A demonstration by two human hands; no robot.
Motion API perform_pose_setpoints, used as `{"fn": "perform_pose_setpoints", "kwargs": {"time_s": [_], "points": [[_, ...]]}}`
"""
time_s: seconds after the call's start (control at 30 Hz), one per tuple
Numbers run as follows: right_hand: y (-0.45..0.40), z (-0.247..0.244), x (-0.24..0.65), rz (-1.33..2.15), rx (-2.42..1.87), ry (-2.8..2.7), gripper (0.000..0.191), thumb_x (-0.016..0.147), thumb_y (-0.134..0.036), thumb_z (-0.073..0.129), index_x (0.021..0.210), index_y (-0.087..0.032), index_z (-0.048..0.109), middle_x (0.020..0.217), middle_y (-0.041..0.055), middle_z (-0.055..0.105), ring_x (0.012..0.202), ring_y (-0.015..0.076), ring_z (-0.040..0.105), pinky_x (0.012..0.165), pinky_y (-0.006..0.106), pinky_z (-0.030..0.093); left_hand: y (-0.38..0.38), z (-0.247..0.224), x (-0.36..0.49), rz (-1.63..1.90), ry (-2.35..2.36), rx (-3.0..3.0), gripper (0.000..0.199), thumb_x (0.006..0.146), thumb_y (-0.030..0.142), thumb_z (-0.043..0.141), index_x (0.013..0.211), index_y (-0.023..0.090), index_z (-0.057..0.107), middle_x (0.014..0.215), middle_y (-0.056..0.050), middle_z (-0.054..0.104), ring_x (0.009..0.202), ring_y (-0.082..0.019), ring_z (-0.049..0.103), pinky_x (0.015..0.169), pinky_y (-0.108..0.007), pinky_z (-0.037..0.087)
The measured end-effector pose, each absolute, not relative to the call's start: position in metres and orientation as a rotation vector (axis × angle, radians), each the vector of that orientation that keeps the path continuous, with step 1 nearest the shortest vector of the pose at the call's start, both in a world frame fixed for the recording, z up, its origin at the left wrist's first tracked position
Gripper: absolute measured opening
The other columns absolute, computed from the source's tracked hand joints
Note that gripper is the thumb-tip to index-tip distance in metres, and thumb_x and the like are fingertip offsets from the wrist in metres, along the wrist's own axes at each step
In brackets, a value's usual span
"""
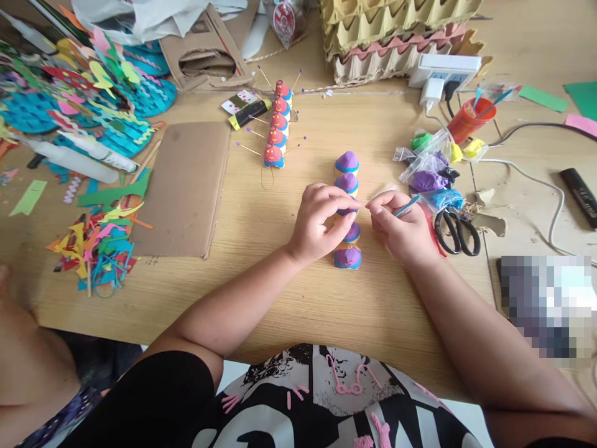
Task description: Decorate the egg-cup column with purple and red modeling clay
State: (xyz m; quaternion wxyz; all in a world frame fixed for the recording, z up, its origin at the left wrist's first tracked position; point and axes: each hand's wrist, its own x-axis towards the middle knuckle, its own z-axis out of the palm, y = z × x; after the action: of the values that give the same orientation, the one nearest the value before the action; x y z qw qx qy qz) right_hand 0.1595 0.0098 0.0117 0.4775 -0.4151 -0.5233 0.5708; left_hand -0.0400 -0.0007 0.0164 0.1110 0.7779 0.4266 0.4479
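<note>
My left hand (318, 218) hovers over a row of egg-carton cups (347, 256) covered in purple and blue clay, lying upright down the table. Its thumb and index finger are drawn together in a pinch; whatever they hold is too small to make out. Just right of the row, my right hand (398, 227) is closed around a thin blue clay tool (407, 206), which sticks out between the fingers. The fingertips of both hands almost meet above the middle cups, partly hiding them. The nearest cup bears small red marks.
A red-and-blue clay caterpillar (278, 124) with stick legs stands farther back. Scissors (457, 231), bagged clay (428, 180) and an orange cup (471, 118) lie right. Cardboard (186, 186) and paper scraps (100, 242) lie left; egg trays (396, 37) stand behind. Another person's arm (32, 354) shows.
</note>
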Motion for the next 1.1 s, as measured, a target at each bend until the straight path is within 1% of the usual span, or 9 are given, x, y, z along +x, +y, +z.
{"fn": "perform_pose_setpoints", "kwargs": {"time_s": [0.13,0.27,0.43,0.57,0.7,0.87,0.93,1.0,1.1], "points": [[0.007,0.016,0.160,1.276,-1.053,-1.412,0.048,0.089,-0.068,0.075,0.080,-0.021,0.074,0.054,-0.0043,0.046,0.051,0.0106,0.036,0.050,0.029,0.026,-0.001,0.016,-0.041,1.338,1.209,2.267,0.014,0.103,0.036,0.064,0.109,0.027,0.073,0.110,-0.004,0.077,0.109,-0.022,0.067,0.106,-0.044,0.051],[0.003,0.026,0.157,1.174,-1.051,-1.522,0.054,0.090,-0.069,0.072,0.070,-0.020,0.070,0.056,-0.0024,0.049,0.054,0.0113,0.040,0.053,0.030,0.032,-0.001,0.016,-0.041,1.336,1.161,2.281,0.020,0.102,0.043,0.067,0.111,0.027,0.073,0.110,-0.005,0.076,0.109,-0.022,0.066,0.105,-0.044,0.051],[0.001,0.032,0.154,1.154,-1.037,-1.595,0.055,0.086,-0.069,0.077,0.065,-0.019,0.067,0.060,-0.0005,0.057,0.056,0.0118,0.044,0.056,0.029,0.038,0.001,0.014,-0.041,1.347,1.130,2.329,0.015,0.102,0.039,0.069,0.109,0.028,0.076,0.107,-0.004,0.076,0.108,-0.021,0.065,0.103,-0.043,0.052],[0.001,0.032,0.155,1.148,-1.045,-1.614,0.057,0.086,-0.069,0.077,0.062,-0.019,0.064,0.058,-0.0008,0.056,0.056,0.0117,0.045,0.057,0.029,0.040,0.001,0.013,-0.041,1.288,1.175,2.337,0.012,0.101,0.037,0.071,0.106,0.029,0.077,0.105,-0.003,0.076,0.107,-0.022,0.064,0.103,-0.044,0.051],[0.000,0.033,0.155,1.132,-1.040,-1.632,0.056,0.087,-0.068,0.076,0.063,-0.019,0.064,0.059,-0.0005,0.056,0.057,0.0124,0.049,0.059,0.030,0.042,0.001,0.012,-0.041,1.349,1.152,2.339,0.009,0.100,0.036,0.072,0.101,0.029,0.078,0.101,-0.003,0.076,0.104,-0.022,0.062,0.101,-0.044,0.051],[0.000,0.031,0.155,1.101,-1.036,-1.671,0.060,0.090,-0.070,0.072,0.059,-0.020,0.057,0.055,-0.0003,0.054,0.060,0.0141,0.054,0.061,0.030,0.046,0.002,0.010,-0.041,1.413,1.137,2.343,0.010,0.100,0.034,0.072,0.095,0.028,0.078,0.099,-0.002,0.075,0.103,-0.021,0.061,0.099,-0.042,0.051],[0.000,0.030,0.155,1.105,-1.028,-1.678,0.059,0.090,-0.070,0.071,0.061,-0.019,0.060,0.056,0.0000,0.056,0.060,0.0139,0.055,0.060,0.029,0.046,0.002,0.010,-0.041,1.461,1.105,2.345,0.009,0.100,0.032,0.072,0.096,0.028,0.078,0.098,-0.002,0.075,0.103,-0.021,0.061,0.098,-0.041,0.052],[0.001,0.029,0.155,1.128,-1.013,-1.666,0.056,0.090,-0.069,0.072,0.067,-0.019,0.066,0.060,0.0006,0.061,0.060,0.0133,0.055,0.059,0.028,0.046,0.002,0.010,-0.042,1.486,1.084,2.348,0.009,0.101,0.032,0.071,0.097,0.028,0.078,0.098,-0.002,0.075,0.103,-0.020,0.061,0.097,-0.040,0.052],[0.001,0.028,0.154,1.162,-1.013,-1.618,0.050,0.087,-0.066,0.078,0.073,-0.018,0.072,0.067,0.0015,0.067,0.061,0.0126,0.056,0.059,0.027,0.046,0.003,0.009,-0.042,1.494,1.091,2.356,0.009,0.101,0.031,0.071,0.096,0.028,0.078,0.096,-0.002,0.075,0.102,-0.020,0.061,0.096,-0.040,0.053]]}}
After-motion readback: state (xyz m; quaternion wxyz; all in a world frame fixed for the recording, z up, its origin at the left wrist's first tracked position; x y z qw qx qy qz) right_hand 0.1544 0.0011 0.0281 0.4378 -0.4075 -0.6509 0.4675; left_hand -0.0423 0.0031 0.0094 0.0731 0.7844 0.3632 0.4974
